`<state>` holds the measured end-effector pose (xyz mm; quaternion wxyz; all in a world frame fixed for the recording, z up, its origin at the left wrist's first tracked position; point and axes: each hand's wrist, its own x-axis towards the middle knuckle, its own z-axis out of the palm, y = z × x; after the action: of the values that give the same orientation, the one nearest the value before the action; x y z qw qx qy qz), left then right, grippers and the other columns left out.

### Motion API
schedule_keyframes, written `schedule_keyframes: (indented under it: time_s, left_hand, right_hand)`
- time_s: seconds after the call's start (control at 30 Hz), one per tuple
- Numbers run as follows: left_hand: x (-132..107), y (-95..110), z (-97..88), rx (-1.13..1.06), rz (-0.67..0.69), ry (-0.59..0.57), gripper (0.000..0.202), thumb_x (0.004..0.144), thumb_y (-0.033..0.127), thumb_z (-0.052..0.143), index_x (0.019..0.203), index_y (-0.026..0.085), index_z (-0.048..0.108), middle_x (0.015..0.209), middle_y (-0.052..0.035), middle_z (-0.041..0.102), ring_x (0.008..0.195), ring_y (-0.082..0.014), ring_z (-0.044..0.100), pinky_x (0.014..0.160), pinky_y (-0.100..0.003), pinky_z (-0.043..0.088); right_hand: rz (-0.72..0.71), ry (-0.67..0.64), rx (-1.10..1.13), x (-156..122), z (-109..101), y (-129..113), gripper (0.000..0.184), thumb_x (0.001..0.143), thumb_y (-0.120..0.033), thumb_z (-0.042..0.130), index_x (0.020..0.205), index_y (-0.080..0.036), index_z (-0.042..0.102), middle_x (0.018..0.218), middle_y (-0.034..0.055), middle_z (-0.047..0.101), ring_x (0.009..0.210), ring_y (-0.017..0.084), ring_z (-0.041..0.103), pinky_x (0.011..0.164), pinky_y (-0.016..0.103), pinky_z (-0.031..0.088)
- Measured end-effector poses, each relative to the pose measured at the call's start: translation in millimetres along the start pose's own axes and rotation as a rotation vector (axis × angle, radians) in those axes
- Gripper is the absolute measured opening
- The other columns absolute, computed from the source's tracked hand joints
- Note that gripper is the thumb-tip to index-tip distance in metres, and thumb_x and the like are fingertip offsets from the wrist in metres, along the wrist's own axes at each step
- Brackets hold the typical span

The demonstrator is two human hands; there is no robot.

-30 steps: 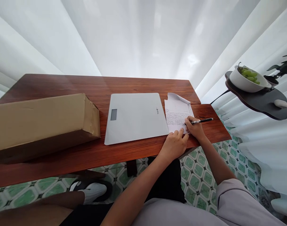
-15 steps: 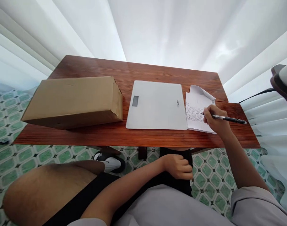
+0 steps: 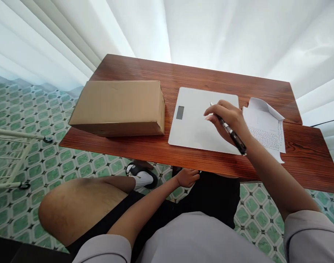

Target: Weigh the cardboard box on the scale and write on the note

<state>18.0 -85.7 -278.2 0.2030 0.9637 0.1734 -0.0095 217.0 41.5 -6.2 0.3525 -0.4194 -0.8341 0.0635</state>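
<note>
Holding a slim black pen [image 3: 232,137] slanting wristward in the right hand [image 3: 228,117], probably for steadiness, above a flat white scale [image 3: 193,124]; resting the left hand [image 3: 188,177], loosely curled, unclear whether empty, beside the reddish-brown wooden table [image 3: 142,150].

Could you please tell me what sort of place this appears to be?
It looks like a room indoors, possibly in a home, though I can't be certain: a wooden table stands before long white curtains, over a green patterned tile floor.
</note>
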Motion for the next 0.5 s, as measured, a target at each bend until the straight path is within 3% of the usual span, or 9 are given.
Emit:
schedule_keyframes:
  time_s: [0.1, 0.27, 0.33, 0.4, 0.5]
  left_hand:
    - [-13.5, -11.8, 15.3, -0.023, -0.087, -0.047, 0.018, 0.09, 0.018, 0.049, 0.104, 0.017, 0.06, 0.101, -0.0087, 0.066, 0.08, -0.0171, 0.061, 0.062, -0.03, 0.042]
    - [-28.3, -23.4, 32.4, -0.045, -0.182, -0.14, 0.02, 0.095, 0.019, 0.049, 0.108, 0.014, 0.062, 0.106, -0.0101, 0.068, 0.082, -0.018, 0.064, 0.064, -0.031, 0.046]
    - [-30.1, -24.2, 33.8, -0.048, -0.196, -0.19, 0.02, 0.097, 0.02, 0.05, 0.109, 0.013, 0.063, 0.104, -0.0089, 0.069, 0.082, -0.0172, 0.065, 0.066, -0.03, 0.048]
    - [-29.4, -22.8, 30.4, -0.05, -0.196, -0.248, 0.017, 0.097, 0.021, 0.053, 0.105, 0.013, 0.065, 0.099, -0.0061, 0.069, 0.079, -0.015, 0.064, 0.068, -0.029, 0.051]
    - [-27.2, -17.6, 14.6, -0.04, -0.194, -0.311, 0.01, 0.094, 0.021, 0.061, 0.096, 0.014, 0.067, 0.089, -0.0025, 0.069, 0.074, -0.0127, 0.062, 0.07, -0.028, 0.052]
  right_hand:
    - [-0.055, 0.036, 0.04, 20.0, 22.5, -14.5, 0.025, 0.105, -0.035, 0.048, 0.1, -0.021, 0.069, 0.086, 0.0013, 0.055, 0.07, 0.008, 0.053, 0.064, 0.022, 0.042]
    - [-0.032, 0.067, 0.2, 52.4, 48.3, -40.5, 0.036, 0.108, -0.033, 0.034, 0.122, -0.022, 0.064, 0.093, 0.0019, 0.069, 0.088, 0.012, 0.07, 0.077, 0.025, 0.055]
    - [-0.007, 0.055, 0.175, 62.4, 54.1, -51.2, 0.035, 0.106, -0.041, 0.04, 0.12, -0.021, 0.066, 0.098, 0.0035, 0.072, 0.092, 0.016, 0.072, 0.079, 0.029, 0.057]
    - [0.015, 0.034, 0.151, 68.2, 59.2, -60.2, 0.041, 0.101, -0.052, 0.052, 0.123, -0.021, 0.064, 0.116, 0.0076, 0.071, 0.102, 0.022, 0.072, 0.082, 0.033, 0.06]
    - [0.033, -0.02, 0.131, 67.4, 68.6, -68.5, 0.071, 0.085, -0.069, 0.066, 0.138, -0.023, 0.056, 0.148, 0.0136, 0.056, 0.117, 0.031, 0.067, 0.084, 0.039, 0.062]
